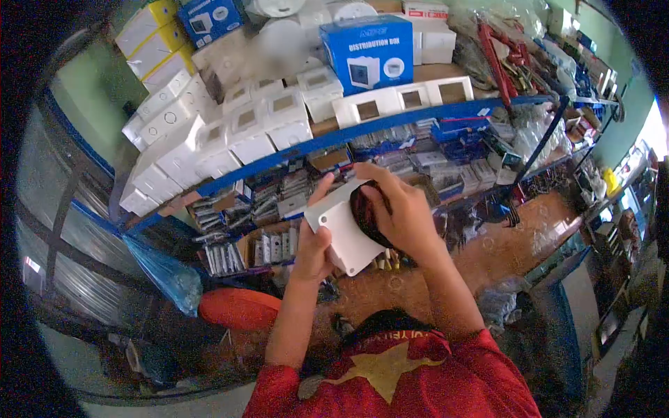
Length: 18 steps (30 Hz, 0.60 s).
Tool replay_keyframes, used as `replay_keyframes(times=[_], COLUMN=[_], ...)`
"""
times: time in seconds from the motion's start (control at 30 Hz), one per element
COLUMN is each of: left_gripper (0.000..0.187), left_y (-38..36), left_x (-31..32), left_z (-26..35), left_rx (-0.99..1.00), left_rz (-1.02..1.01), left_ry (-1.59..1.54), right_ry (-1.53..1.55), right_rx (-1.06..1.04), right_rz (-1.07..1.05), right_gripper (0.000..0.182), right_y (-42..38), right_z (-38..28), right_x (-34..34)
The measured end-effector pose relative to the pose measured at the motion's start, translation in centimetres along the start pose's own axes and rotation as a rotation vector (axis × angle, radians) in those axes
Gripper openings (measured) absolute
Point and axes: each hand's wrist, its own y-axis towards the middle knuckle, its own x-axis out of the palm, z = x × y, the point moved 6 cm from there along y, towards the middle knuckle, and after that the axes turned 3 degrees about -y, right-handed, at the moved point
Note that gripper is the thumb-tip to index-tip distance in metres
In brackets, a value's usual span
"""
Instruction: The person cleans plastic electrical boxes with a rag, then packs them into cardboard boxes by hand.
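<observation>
Head view: left hand (313, 249) — white box (346, 240); right hand (410, 217) — rounded dark piece (364, 217).

A blue square cardboard box (369, 38) stands on a long blue metal shelf (334, 139), behind white square-holed boxes (389, 103). A blue see-through plastic bag (167, 273) hangs by the shelf's left end. Before the shelf, a white flat plastic box (345, 244) is between the left hand (315, 245) and right hand (403, 209).

two hands (408, 216), one held white box (343, 240), three yellow-edged cartons (159, 45)
</observation>
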Motion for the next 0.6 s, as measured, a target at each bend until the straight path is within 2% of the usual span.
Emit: replay_keyframes(times=[0.07,0.1,0.17,0.2,0.27,0.33,0.4,0.47,0.5,0.57,0.6], left_gripper=[0.095,0.092,0.089,0.090,0.092,0.096,0.104,0.104,0.075,0.074,0.077], left_y=[-0.8,-1.2,-1.8,-2.0,-1.9,-1.7,-1.3,-1.0,-1.6,-1.9,-2.2], left_x=[-0.1,0.1,0.7,1.1,1.6,1.3,0.9,1.0,1.5,1.0,1.4], left_z=[-1.1,-1.6,-2.1,-1.9,-1.6,-2.6,-4.2,-5.7,-5.6,-6.6,-6.2], left_rx=[0.021,0.036,0.027,0.008,0.101,0.050,0.046,0.164,0.102,0.079,0.159], left_rz=[0.066,0.056,0.063,0.048,0.054,0.079,0.078,0.109,0.046,0.076,0.041], left_ry=[0.105,0.078,-0.090,-0.090,0.106,0.156,0.239,0.375,0.430,0.307,0.398], right_ry=[0.025,-0.140,-0.268,-0.132,0.042,0.369,0.772,0.110,0.023,-0.061,-0.052], right_rx=[-0.003,-0.067,0.187,0.349,0.379,0.439,0.267,0.065,-0.015,-0.125,-0.153], right_rz=[0.037,0.132,0.245,0.271,0.527,0.613,0.423,0.057,0.042,-0.012,-0.048], right_gripper=[0.025,0.019,0.012,0.011,0.014,0.021,0.038,0.055,0.058,0.061,0.061], right_y=[-0.6,-0.9,-1.2,-1.9,-3.7,-4.6,-4.5,-5.9,-6.7,-8.6,-9.7], right_z=[1.4,2.0,6.7,8.5,9.5,6.8,2.3,-1.3,-2.1,-2.1,-1.3], right_x=[-1.0,-2.3,-4.8,-6.2,-9.6,-10.5,-7.8,-4.4,-3.5,-2.3,-1.9])
